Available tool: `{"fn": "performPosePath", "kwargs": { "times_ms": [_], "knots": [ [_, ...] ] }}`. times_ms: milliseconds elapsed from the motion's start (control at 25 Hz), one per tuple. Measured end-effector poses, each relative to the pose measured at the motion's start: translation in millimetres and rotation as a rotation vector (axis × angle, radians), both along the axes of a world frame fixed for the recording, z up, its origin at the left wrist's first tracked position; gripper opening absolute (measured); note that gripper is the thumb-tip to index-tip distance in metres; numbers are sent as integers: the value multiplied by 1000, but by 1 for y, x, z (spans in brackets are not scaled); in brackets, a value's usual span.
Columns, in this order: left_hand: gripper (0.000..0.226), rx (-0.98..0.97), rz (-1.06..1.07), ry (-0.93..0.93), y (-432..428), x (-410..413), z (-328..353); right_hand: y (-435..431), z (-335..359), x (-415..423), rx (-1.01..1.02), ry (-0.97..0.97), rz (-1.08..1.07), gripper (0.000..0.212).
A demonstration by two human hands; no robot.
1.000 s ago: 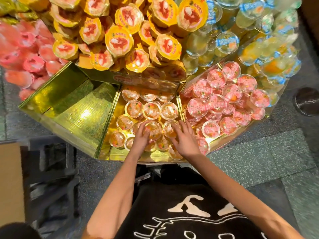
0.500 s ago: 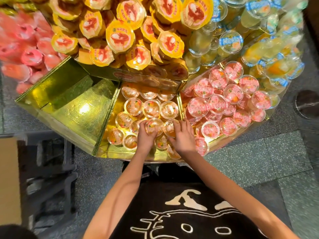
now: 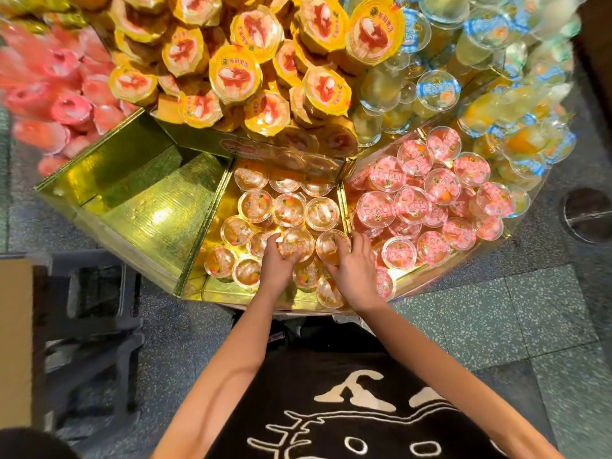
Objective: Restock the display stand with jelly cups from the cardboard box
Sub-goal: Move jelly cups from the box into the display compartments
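The left hand [image 3: 278, 265] grips an orange jelly cup [image 3: 297, 248] and the right hand [image 3: 355, 270] curls over a second cup [image 3: 329, 248], both just ahead in the display stand [image 3: 238, 293]. A gold compartment [image 3: 149, 210] adjoins left. The apparent cardboard box [image 3: 13, 326] lies well apart, nearer the left hand. Pink cups [image 3: 414, 203] crowd the right.

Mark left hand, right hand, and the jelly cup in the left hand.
left hand [image 3: 276, 268], head view, back of hand.
right hand [image 3: 357, 271], head view, back of hand.
jelly cup [image 3: 298, 245], head view, lid centre.
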State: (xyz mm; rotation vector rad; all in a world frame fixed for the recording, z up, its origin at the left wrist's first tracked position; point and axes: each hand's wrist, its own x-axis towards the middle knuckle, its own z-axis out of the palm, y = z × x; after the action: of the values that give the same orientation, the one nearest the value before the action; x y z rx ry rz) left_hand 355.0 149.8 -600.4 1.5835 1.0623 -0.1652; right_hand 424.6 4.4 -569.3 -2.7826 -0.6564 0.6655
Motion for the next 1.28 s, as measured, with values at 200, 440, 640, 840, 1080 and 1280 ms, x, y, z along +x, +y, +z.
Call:
{"fn": "performPosePath", "kwargs": {
  "times_ms": [200,440,640,840,1080,1280],
  "knots": [
    [69,3,65,6,-3,-7,8,6,0,1,-42,-3,42,62],
    [65,44,87,40,-7,-11,16,-2,4,-2,15,12,22,71],
    [55,250,69,123,-4,-34,35,0,19,-13,169,-5,-62,60],
    [53,583,-35,114,28,-71,70,39,44,-38,270,29,-3,59],
    [56,751,-59,50,87,-132,91,113,61,-92,308,-1,109,60],
    [56,830,39,208,169,-252,100,204,61,-199,262,23,195,65]
  ]
}}
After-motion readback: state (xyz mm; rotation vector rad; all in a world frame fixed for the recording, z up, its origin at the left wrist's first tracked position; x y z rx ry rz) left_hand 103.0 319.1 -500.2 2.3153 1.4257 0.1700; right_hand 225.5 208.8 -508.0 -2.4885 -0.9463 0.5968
